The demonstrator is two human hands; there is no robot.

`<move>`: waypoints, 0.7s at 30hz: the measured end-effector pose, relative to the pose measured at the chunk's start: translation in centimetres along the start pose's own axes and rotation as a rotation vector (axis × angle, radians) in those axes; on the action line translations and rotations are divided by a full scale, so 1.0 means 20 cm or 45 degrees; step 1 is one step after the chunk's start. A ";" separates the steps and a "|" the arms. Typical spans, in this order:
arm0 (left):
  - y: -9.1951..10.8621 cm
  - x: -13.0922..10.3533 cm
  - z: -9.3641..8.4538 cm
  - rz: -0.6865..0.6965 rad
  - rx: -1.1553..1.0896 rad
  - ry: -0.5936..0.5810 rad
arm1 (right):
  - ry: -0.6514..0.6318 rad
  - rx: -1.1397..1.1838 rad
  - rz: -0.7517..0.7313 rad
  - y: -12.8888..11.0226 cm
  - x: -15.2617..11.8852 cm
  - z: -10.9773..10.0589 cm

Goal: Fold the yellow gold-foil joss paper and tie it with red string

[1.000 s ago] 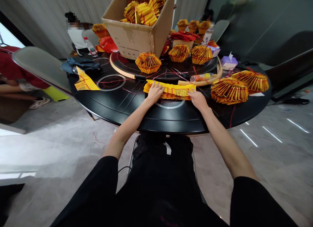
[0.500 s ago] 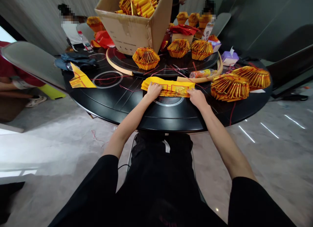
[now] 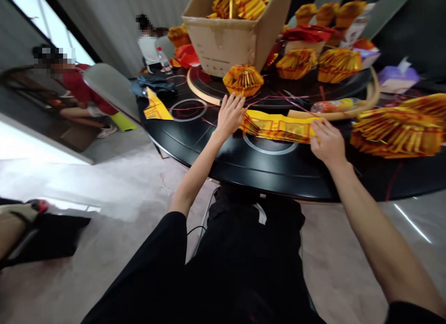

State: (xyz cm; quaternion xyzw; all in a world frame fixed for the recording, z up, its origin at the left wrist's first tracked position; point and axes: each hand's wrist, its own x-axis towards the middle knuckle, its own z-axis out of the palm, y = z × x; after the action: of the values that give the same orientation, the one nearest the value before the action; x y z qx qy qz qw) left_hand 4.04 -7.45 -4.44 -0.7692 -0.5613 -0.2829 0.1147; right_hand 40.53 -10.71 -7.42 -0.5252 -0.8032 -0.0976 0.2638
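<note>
A stack of folded yellow paper (image 3: 278, 125) with red print and gold patches lies lengthwise on the black table (image 3: 188, 140). At its left end is my left hand (image 3: 230, 115), fingers stretched out and a little apart; whether it touches the paper is hard to tell. My right hand (image 3: 328, 143) pinches the stack's right end between thumb and fingers. Just beyond my left hand stands a pleated gold paper ornament (image 3: 243, 80). Larger pleated paper ornaments (image 3: 397, 133) sit to the right of my right hand.
A cardboard box (image 3: 226, 40) full of folded yellow paper stands on the turntable. A bottle (image 3: 336, 105) lies near its wooden rim. Red string (image 3: 278, 99), a tissue box (image 3: 397, 77) and a yellow sheet (image 3: 156, 105) are around. A person (image 3: 81, 87) sits at left.
My view has swung left, so the table things appear farther right. My left hand has loosened, its fingers now extended at the stack's left end. My right hand stays at the right end.
</note>
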 end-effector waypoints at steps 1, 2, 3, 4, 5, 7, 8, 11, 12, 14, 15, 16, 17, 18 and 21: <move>-0.12 -0.03 -0.05 -0.090 0.018 0.069 | 0.031 0.016 0.008 0.00 0.00 -0.01; -0.26 -0.08 -0.10 -0.191 0.040 0.127 | 0.052 0.032 0.019 -0.01 0.01 -0.01; -0.39 -0.14 -0.15 -0.300 0.072 0.173 | 0.067 0.048 0.028 0.00 0.01 -0.01; -0.53 -0.21 -0.20 -0.415 0.112 0.199 | 0.075 0.063 0.032 0.00 0.02 0.00; -0.65 -0.28 -0.24 -0.531 0.148 0.195 | 0.080 0.075 0.029 0.01 0.02 0.01; -0.85 -0.40 -0.32 -0.741 0.237 0.072 | 0.098 0.087 -0.006 0.02 0.03 0.05; -0.91 -0.45 -0.35 -0.820 0.282 -0.023 | 0.120 0.087 -0.037 0.01 0.03 0.07; -1.00 -0.51 -0.39 -0.949 0.366 -0.315 | 0.183 0.077 -0.223 -0.12 0.04 0.16; -1.00 -0.51 -0.40 -0.957 0.372 -0.397 | 0.169 0.082 -0.331 -0.21 0.05 0.19; -1.00 -0.48 -0.41 -0.946 0.364 -0.521 | 0.131 0.138 -0.601 -0.44 0.08 0.25; -0.99 -0.46 -0.41 -0.935 0.355 -0.564 | 0.125 0.184 -0.700 -0.56 0.10 0.29; -0.98 -0.45 -0.42 -0.925 0.346 -0.594 | 0.108 0.237 -0.757 -0.69 0.13 0.32; -0.96 -0.43 -0.42 -0.918 0.338 -0.611 | 0.079 0.297 -0.797 -0.82 0.15 0.35; -0.94 -0.43 -0.43 -0.914 0.333 -0.617 | 0.039 0.353 -0.804 -0.93 0.18 0.38; -0.78 -0.45 -0.43 -0.893 0.339 -0.617 | -0.037 0.481 -0.737 -1.17 0.26 0.46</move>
State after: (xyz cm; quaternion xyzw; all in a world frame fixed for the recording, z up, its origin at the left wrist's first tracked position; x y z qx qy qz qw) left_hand -15.01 -13.61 -4.69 -0.5549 -0.8305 -0.0417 -0.0251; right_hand 15.01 -12.59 -9.61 -0.2188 -0.9264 -0.0106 0.3064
